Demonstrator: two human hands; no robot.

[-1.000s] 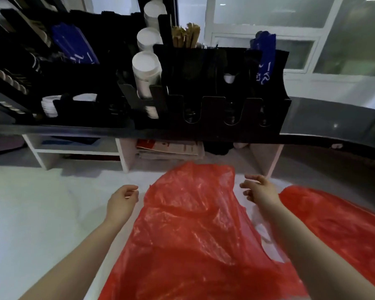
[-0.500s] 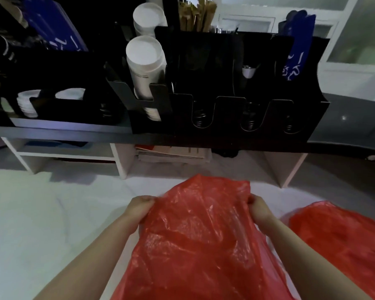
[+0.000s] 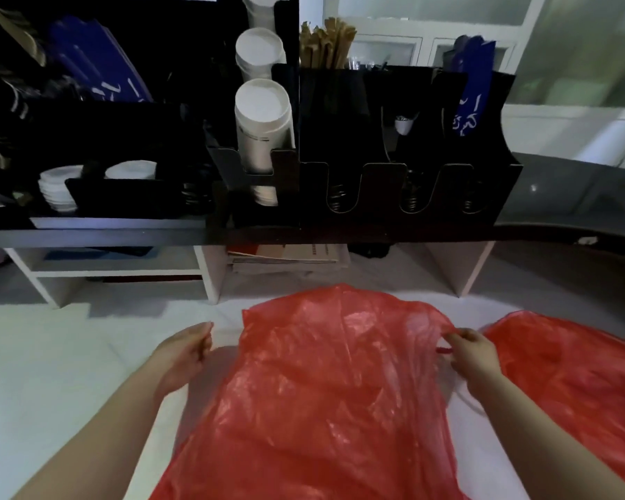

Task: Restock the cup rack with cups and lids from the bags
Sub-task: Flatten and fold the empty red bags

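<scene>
Only right hand pinches red bag.

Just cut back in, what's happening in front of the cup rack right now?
A person is working on the near red bag on the floor: the right hand pinches its top right edge, the left hand is open beside it, not touching. A second red bag lies to the right. Above, the cup rack holds white cups in one slot; three front slots show only springs.

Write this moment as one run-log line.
left hand: open, beside centre red bag | right hand: pinching its edge | cup rack: three slots empty
</scene>
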